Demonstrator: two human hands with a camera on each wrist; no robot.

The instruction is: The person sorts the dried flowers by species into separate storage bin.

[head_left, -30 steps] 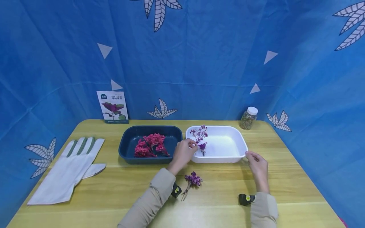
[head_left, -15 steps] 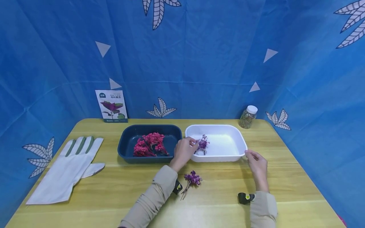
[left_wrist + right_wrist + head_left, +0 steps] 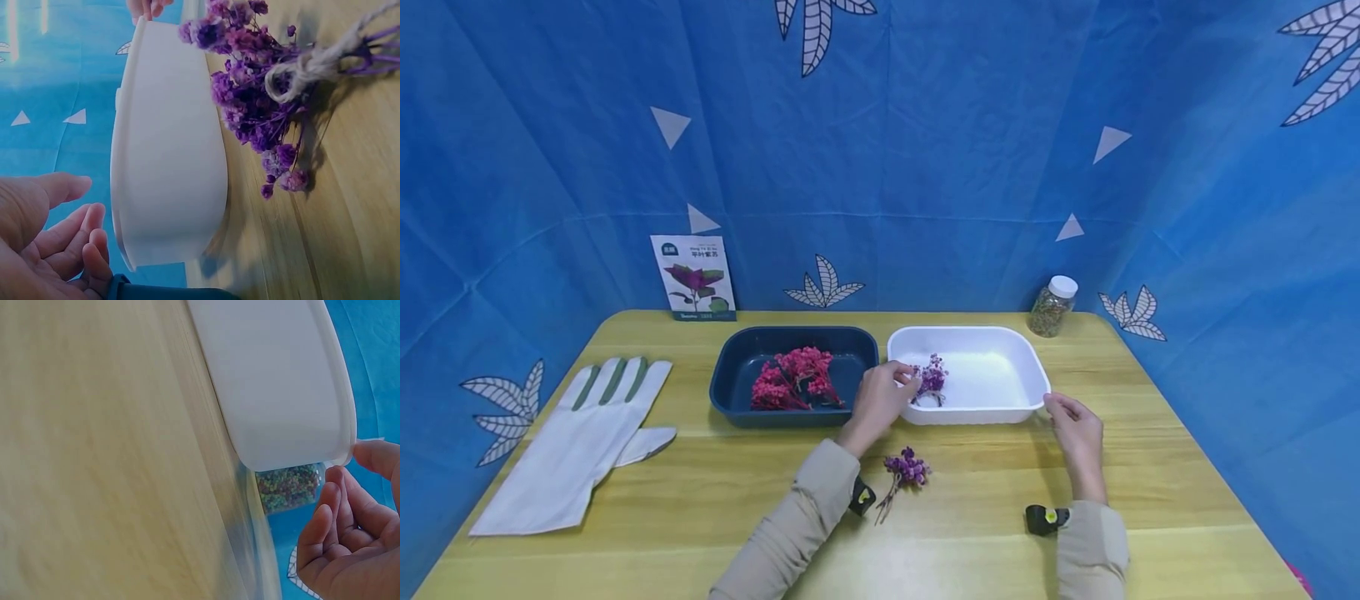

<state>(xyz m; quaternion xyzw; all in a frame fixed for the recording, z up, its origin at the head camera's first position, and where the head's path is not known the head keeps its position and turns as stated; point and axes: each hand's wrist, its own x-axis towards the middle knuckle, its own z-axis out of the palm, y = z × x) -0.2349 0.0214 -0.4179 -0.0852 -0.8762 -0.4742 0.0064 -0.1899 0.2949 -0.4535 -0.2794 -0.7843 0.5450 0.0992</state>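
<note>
My left hand [image 3: 880,402] is over the left front rim of the white tray [image 3: 1000,416], thumb and fingers apart with nothing between them in the left wrist view. Purple dried flowers [image 3: 932,379] lie inside that tray, just right of its fingertips. At the tray's front right corner, my right hand [image 3: 1078,433] pinches the rim between thumb and fingers; the right wrist view shows the thumb [image 3: 375,456] against it. A twine-tied bunch of purple dried flowers [image 3: 908,469] lies on the table in front of the tray, seen close in the left wrist view.
Left of the white tray stands a dark blue tray [image 3: 718,400] with pink dried flowers [image 3: 805,367]. A white glove [image 3: 565,458] lies at the table's left. Behind are a seed packet [image 3: 695,279] and a white-lidded jar [image 3: 1052,308], before a blue curtain [image 3: 880,167].
A sprig of purple flowers in my left hand has gone down into the white tray, and the fingers have let go of it. My right hand has stayed at the tray's corner.
</note>
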